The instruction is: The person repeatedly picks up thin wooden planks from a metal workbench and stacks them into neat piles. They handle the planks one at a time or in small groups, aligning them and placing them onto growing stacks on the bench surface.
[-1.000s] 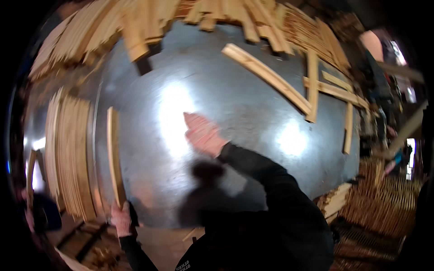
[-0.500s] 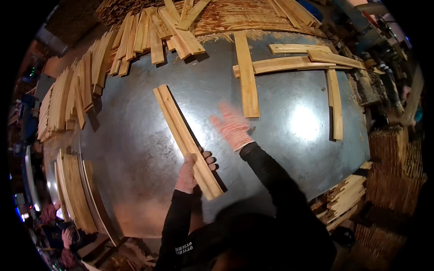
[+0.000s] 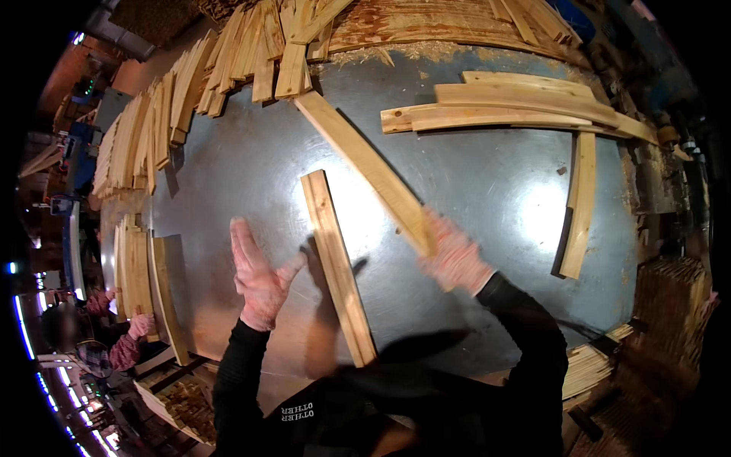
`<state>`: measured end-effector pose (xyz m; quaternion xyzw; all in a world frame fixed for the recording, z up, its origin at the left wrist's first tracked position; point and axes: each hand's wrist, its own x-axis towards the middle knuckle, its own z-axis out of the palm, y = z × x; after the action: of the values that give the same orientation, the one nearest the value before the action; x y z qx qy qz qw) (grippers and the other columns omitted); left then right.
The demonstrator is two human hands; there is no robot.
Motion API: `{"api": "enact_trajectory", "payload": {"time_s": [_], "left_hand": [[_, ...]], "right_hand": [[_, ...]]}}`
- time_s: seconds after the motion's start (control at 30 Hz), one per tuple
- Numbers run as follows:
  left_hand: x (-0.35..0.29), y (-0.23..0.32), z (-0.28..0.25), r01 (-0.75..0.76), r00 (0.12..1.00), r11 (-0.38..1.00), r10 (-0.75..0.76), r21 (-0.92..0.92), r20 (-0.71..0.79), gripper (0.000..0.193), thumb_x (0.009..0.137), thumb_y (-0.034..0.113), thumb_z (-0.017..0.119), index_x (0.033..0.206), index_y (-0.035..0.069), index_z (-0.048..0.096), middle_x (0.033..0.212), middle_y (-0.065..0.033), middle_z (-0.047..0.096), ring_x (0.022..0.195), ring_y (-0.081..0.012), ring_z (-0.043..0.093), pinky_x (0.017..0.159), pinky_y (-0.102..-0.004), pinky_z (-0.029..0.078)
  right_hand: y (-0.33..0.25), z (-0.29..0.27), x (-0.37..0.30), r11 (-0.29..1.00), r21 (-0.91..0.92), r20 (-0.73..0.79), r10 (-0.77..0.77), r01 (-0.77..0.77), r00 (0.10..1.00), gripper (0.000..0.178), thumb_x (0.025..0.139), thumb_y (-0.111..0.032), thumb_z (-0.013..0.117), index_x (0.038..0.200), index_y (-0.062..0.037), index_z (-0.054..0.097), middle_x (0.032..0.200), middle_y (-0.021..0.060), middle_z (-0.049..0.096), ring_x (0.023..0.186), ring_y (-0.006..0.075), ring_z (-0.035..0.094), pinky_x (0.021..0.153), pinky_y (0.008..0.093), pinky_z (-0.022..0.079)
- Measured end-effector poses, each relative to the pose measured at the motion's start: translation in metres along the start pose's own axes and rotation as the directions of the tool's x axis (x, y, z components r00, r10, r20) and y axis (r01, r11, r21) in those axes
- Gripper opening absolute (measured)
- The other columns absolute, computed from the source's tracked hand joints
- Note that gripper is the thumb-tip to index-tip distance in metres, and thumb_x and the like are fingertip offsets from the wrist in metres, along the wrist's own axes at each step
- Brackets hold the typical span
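Observation:
My right hand (image 3: 458,257), in a pale pinkish glove, is closed around the near end of a wooden board (image 3: 364,166). That board slants up and left over the metal table, its far end by the stacked boards. My left hand (image 3: 259,278), gloved too, is open with fingers spread and holds nothing. It hovers left of a second wooden board (image 3: 339,263), which lies lengthwise on the table between my hands.
The grey metal table (image 3: 213,183) carries a row of boards (image 3: 228,65) along its far left edge. Several boards (image 3: 525,107) lie crosswise at far right, one board (image 3: 581,206) pointing nearer. At left, another person's hand (image 3: 141,325) touches upright boards (image 3: 135,266).
My left hand has let go of its board, now lying on the table, and moved left. My right hand has taken hold of the board from far centre and swung it left.

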<state>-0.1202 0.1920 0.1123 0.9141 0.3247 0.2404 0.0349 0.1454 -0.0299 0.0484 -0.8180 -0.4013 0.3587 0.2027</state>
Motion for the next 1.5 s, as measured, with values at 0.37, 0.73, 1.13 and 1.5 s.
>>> {"api": "enact_trajectory", "payload": {"time_s": [0.37,0.73,1.13,1.5], "left_hand": [[-0.071,-0.004,0.012,0.802,0.506,0.079,-0.615,-0.591,0.604,0.053,0.084,0.019,0.057,0.134,0.002,0.049,0.102,-0.0127,0.063,0.071,-0.0156,0.062,0.058,-0.0295,0.055],[-0.065,-0.037,0.009,0.752,0.637,0.139,-0.405,-0.644,0.656,0.049,0.082,0.021,0.063,0.126,0.001,0.055,0.094,-0.0049,0.061,0.078,-0.0136,0.062,0.069,-0.0286,0.054],[-0.091,0.081,0.044,0.828,0.423,-0.520,0.334,-0.209,0.843,0.059,0.080,0.005,0.065,0.137,0.004,0.051,0.119,-0.0124,0.064,0.099,-0.0248,0.067,0.087,-0.0371,0.055],[-0.131,-0.051,-0.039,0.974,0.211,0.093,-0.701,-0.205,0.681,0.045,0.081,0.011,0.063,0.125,0.004,0.061,0.100,-0.0067,0.070,0.090,-0.0121,0.063,0.077,-0.0292,0.052]], "right_hand": [[0.019,-0.169,0.169,0.408,-0.913,-0.148,-0.379,0.021,0.914,0.101,0.073,-0.057,0.075,0.154,-0.0115,0.035,0.158,0.0136,0.037,0.142,0.0288,0.039,0.119,0.0480,0.025],[0.010,-0.104,0.177,0.340,-0.775,0.195,-0.673,0.533,0.714,0.022,0.090,-0.014,0.056,0.107,-0.0075,0.068,0.089,0.0111,0.072,0.078,0.0305,0.071,0.064,0.0408,0.059],[-0.118,-0.048,0.125,0.343,-0.100,0.255,-0.899,0.934,0.357,0.043,0.092,-0.033,0.059,0.125,-0.0055,0.060,0.129,0.0158,0.061,0.123,0.0319,0.056,0.107,0.0443,0.043],[0.052,-0.126,0.263,0.735,-0.677,-0.091,-0.141,0.043,0.986,0.088,0.085,-0.051,0.068,0.151,-0.0026,0.036,0.138,0.0286,0.051,0.128,0.0435,0.050,0.105,0.0472,0.043]]}}
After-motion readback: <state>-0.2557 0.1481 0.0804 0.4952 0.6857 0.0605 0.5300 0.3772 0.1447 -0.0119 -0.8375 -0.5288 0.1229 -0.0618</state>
